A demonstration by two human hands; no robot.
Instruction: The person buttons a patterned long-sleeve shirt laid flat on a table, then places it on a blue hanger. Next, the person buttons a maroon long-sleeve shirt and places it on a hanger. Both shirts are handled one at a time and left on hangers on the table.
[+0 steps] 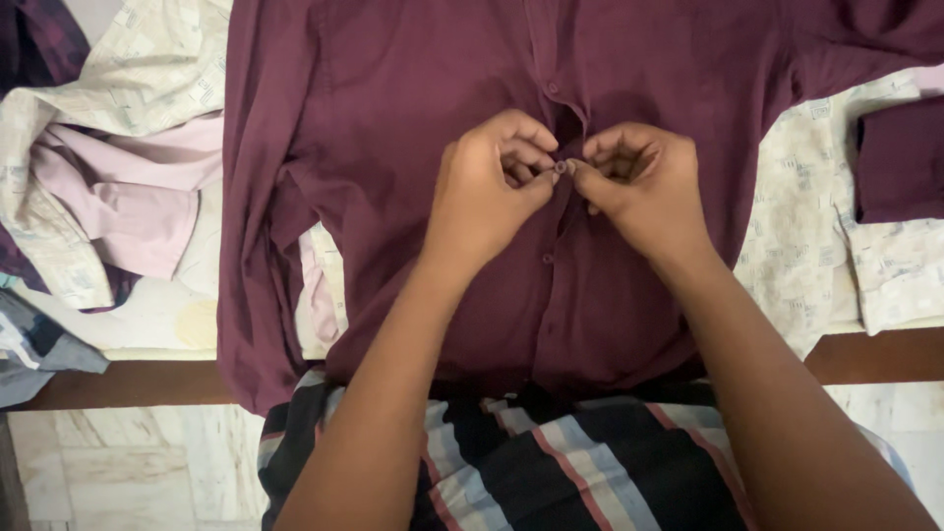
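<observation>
Head view is looking straight down on a maroon shirt (413,147) lying front-up and spread flat on a table (865,356). Both hands are meeting at the shirt's placket, about halfway down its front. The left hand (492,187) is pinching a small button (560,168) between thumb and forefinger, with the other fingers curling inward toward the palm. The right hand (644,187) is gripping the placket edge just beside that button, its thumb and forefinger touching the cloth and nearly touching the left fingertips. Whether the button is passing through its hole cannot be told, since the fingers are covering that spot. Another button (553,88) is showing above the hands and one more (547,259) below them, both on the same line.

The shirt's sleeves are lying out to either side, the left one folding down along the body and the cuff (900,157) of the right one resting near the right edge. A pale printed cloth (816,197) is covering the table beneath the shirt. A pink garment (128,187) is lying crumpled at the left, just beside the shirt. A striped garment (551,452) is showing at the bottom, between the forearms.
</observation>
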